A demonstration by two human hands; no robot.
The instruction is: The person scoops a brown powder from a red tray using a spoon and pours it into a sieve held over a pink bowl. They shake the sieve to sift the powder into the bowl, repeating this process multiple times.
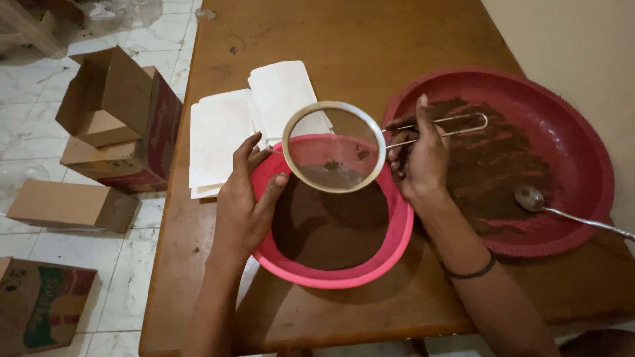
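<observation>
The sieve (334,147), a round metal-rimmed mesh strainer, is held tilted over the pink bowl (395,243) near the middle of the wooden table (370,39), and through its mesh I can make out only a few dark clumps. My right hand (417,162) is closed around its wire handle (456,125), fingers wrapped, so the joint between handle and rim is hidden from me. My left hand (241,198) lies half open on the bowl's left rim, thumb hooked over the edge, holding nothing else. The bowl holds brown powder (331,231); the sieve covers its far side. To the right I see one wide red tray (582,139) with a spread of the same powder and one metal spoon (532,198), its handle cut off at the frame's edge. Behind the bowl lie flat white paper packets (218,132), overlapping, so I count at least two and cannot tell more. On the tiled floor (142,277) to the left I count four cardboard boxes: an open brown one (106,92) stacked on a dark red printed one (155,142), a plain one (66,205) on its side, and one with green and red print (40,304), partly cropped.
</observation>
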